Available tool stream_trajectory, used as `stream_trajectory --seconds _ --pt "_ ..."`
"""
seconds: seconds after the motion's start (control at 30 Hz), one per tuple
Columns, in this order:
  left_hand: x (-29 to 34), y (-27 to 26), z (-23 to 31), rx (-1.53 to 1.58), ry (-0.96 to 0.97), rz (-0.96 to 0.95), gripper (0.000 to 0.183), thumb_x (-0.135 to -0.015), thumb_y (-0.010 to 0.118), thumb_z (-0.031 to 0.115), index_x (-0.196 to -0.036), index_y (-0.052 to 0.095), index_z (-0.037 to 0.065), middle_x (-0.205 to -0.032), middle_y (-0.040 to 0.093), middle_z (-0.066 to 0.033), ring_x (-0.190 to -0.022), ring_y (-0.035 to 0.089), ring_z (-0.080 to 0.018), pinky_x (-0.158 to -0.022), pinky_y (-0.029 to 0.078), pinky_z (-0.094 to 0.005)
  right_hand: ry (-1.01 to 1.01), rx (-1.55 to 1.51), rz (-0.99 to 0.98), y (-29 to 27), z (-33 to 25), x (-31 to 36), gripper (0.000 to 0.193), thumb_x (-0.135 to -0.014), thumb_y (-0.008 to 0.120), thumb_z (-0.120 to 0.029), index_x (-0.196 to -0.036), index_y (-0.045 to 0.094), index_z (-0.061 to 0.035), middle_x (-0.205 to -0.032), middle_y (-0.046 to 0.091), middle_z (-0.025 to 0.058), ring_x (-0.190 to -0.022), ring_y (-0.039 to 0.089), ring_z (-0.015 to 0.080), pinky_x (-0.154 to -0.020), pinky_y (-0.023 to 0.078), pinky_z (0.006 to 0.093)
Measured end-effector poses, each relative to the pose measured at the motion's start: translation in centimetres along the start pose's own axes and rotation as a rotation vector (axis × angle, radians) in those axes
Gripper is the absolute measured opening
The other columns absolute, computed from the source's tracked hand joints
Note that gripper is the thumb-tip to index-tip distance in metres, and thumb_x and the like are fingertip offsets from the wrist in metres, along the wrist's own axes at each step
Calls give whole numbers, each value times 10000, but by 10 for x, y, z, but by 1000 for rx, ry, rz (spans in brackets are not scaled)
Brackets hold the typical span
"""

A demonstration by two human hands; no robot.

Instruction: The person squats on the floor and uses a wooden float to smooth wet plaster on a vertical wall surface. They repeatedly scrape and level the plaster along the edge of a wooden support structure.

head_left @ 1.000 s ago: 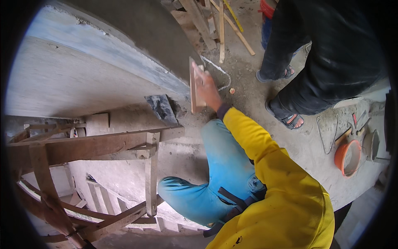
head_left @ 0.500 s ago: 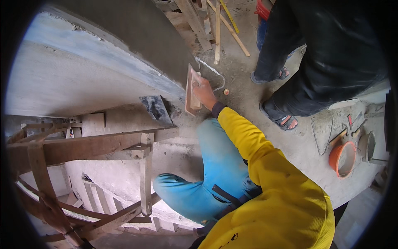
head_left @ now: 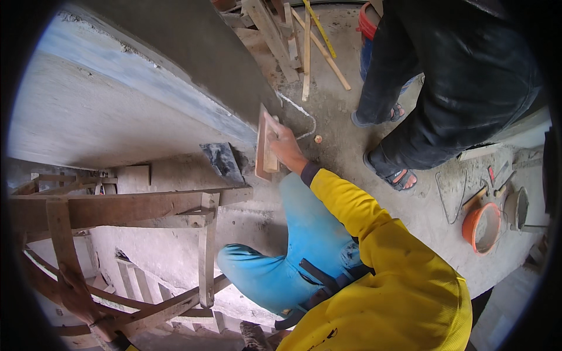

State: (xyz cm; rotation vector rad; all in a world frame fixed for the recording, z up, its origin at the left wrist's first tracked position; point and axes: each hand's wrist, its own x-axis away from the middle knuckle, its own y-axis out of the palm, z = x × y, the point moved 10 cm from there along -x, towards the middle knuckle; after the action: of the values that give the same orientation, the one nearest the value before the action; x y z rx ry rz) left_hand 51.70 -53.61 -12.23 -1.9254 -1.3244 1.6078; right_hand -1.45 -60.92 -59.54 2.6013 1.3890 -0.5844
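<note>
My right hand [head_left: 284,146] is closed around the handle of a flat wooden plastering float [head_left: 261,149]. The float's blade stands on edge at the lower end of a freshly plastered grey band [head_left: 193,47] on the wall. At the lower left, my left hand [head_left: 79,299], a band at its wrist, is wrapped round a piece of the wooden railing [head_left: 61,234]; part of its fingers are hard to make out. A dark, mortar-smeared flat board [head_left: 223,163] lies left of the float, by the foot of the wall.
A person in dark trousers [head_left: 451,88] and sandals stands at the right. Beyond them sit an orange bucket [head_left: 465,227], a grey bucket [head_left: 510,207] and hand tools. Loose wooden strips [head_left: 305,55] lie at the far side. Stairs [head_left: 137,281] drop away below the railing.
My right hand and the float have shifted slightly left and toward me along the wall's end. My left hand on the railing shows more fully now.
</note>
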Motion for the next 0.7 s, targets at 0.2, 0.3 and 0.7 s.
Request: stream_trajectory --seconds 0.2,0.3,0.7 --pt "-11 10 -12 23 92 130 724 -991 369 621 -1298 610 11 -1061 690 -231 -918 686 -383 -802 549 -442 382 -130 -27 -6 58 -23 614 -840 487 8 -1451 458 -49 -1126 634 310 -1131 618 238 -979 429 314" --pt "-4 15 -15 -51 45 32 729 -1001 359 605 -1296 600 -16 -1147 666 -250 -1014 655 -418 -875 529 -456 338 -112 -25 3 38 6 626 -838 493 5 -1460 454 -60 -1078 642 294 -1062 633 256 -953 444 338" --pt "0 15 -11 -38 18 -16 707 -1007 355 594 -1293 611 0 -1196 648 -255 -1087 632 -413 -924 509 -462 472 -181 -25 0 59 3 572 -832 476 -3 -1401 522 -32 -1013 673 242 -912 640 177 -857 475 295"
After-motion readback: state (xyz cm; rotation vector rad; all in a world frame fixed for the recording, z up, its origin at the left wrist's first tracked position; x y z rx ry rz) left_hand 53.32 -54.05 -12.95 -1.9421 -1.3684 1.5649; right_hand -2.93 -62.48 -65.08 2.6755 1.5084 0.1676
